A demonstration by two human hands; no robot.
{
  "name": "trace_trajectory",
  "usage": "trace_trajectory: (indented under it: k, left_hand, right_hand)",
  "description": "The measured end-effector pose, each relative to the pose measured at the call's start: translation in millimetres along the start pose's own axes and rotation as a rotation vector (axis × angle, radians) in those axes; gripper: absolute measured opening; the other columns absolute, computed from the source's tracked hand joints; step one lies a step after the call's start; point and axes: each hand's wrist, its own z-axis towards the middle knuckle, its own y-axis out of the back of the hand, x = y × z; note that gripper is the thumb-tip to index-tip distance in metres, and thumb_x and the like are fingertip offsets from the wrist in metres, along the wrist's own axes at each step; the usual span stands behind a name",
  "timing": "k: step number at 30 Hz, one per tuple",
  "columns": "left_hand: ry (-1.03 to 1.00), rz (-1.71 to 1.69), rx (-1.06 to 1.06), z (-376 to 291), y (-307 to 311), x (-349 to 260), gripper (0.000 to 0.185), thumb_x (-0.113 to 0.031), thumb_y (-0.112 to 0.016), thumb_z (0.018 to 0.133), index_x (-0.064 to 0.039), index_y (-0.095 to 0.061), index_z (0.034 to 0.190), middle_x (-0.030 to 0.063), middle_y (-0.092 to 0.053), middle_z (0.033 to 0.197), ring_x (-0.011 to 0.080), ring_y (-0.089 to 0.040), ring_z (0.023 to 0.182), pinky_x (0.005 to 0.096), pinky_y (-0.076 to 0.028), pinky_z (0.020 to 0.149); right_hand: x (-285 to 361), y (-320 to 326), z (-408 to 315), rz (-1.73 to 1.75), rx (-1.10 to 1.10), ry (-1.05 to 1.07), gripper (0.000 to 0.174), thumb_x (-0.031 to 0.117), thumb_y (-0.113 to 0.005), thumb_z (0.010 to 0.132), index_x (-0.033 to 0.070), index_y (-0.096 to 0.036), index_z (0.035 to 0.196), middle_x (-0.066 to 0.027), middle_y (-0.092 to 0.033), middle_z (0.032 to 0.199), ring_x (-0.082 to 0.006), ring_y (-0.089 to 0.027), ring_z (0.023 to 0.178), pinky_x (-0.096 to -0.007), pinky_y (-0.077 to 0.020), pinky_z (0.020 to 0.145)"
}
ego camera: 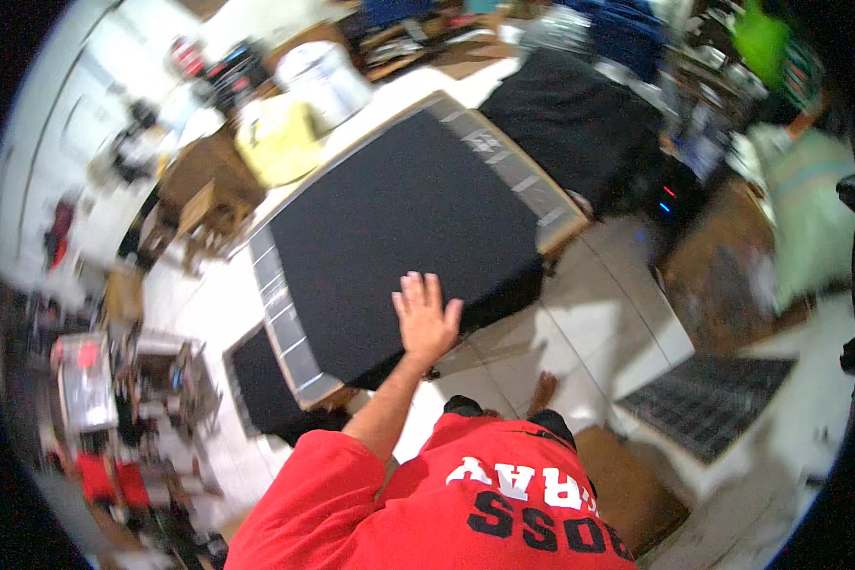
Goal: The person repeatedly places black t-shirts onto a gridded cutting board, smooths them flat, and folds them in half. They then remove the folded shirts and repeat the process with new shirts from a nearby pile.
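My left hand (426, 324) rests palm down near the front edge of a black cloth (406, 206), its thumb apart from the fingers and nothing in its grasp. The cloth is spread over a low table whose pale wooden edge (581, 222) shows at the right corner. Along the left end runs a grey strip (276, 296) with paler bands across it, and a similar strip (502, 160) with pieces of clear tape borders the right end. Some black cloth hangs over the front side. My right hand is out of view.
Black fabric (570, 121) is heaped beyond the table's right end. A smaller black-topped surface (260, 381) stands at the left. Behind are a white sack (324, 82), a yellow bag (278, 139) and cardboard boxes (210, 206). A dark mat (709, 402) lies on the tiled floor at right.
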Motion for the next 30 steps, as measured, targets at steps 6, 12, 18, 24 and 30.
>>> trace_trajectory:
  k: [6, 12, 18, 24, 30]
  left_hand:
    - [-0.003, -0.214, 0.047, -79.6, 25.8, -54.6, 0.077, -0.044, -0.063, 0.099, -0.001, -0.038, 0.157, 0.0269, -0.028, 0.165, 0.0433, -0.026, 0.154, 0.0554, -0.02, 0.125]
    - [0.578, -0.29, -0.318, -195.6, 22.8, -2.3, 0.072, -0.022, -0.071, 0.092, 0.003, -0.041, 0.153, 0.0247, -0.043, 0.157, 0.041, -0.045, 0.142, 0.051, -0.032, 0.121]
    - [1.555, 0.281, -0.592, -376.7, 46.0, 164.1, 0.078, -0.025, -0.066, 0.095, 0.006, -0.031, 0.157, 0.0258, -0.035, 0.163, 0.0413, -0.029, 0.152, 0.0506, -0.022, 0.127]
    - [1.772, 0.34, -0.323, -514.0, 85.2, 231.8, 0.07, -0.032, -0.06, 0.1, 0.006, -0.039, 0.155, 0.0235, -0.034, 0.164, 0.0405, -0.025, 0.154, 0.0495, -0.02, 0.127]
    - [1.685, 0.306, -0.32, -528.0, 103.0, 226.9, 0.059, -0.036, -0.062, 0.098, -0.005, -0.055, 0.147, 0.0205, -0.045, 0.157, 0.0395, -0.038, 0.146, 0.0547, -0.028, 0.12]
  right_hand:
    - [185.5, 193.8, 192.4, 0.587, 0.167, 0.048, 0.02, 0.02, -0.06, 0.102, 0.01, -0.064, 0.12, -0.0049, -0.066, 0.083, -0.0169, -0.066, 0.067, -0.0295, -0.0496, 0.054]
    - [437.3, 228.1, 217.4, -0.04, 0.228, 0.23, 0.033, 0.031, -0.06, 0.102, 0.012, -0.063, 0.128, -0.0041, -0.069, 0.095, -0.0176, -0.069, 0.081, -0.0322, -0.0534, 0.063]
    - [557.1, 98.9, 131.0, -0.383, 0.669, 0.381, 0.037, 0.021, -0.06, 0.101, 0.003, -0.061, 0.134, -0.0107, -0.073, 0.102, -0.0201, -0.071, 0.085, -0.0328, -0.0569, 0.069]
    - [605.8, -84.1, -36.1, -0.779, 0.949, 0.589, 0.038, 0.024, -0.061, 0.103, 0.003, -0.064, 0.135, -0.0126, -0.071, 0.12, -0.0206, -0.069, 0.106, -0.0351, -0.0564, 0.088]
    - [654.8, -237.9, -218.7, -0.855, 1.367, 0.779, 0.035, 0.024, -0.057, 0.108, 0.002, -0.065, 0.135, -0.011, -0.071, 0.123, -0.019, -0.067, 0.112, -0.0321, -0.0529, 0.098]
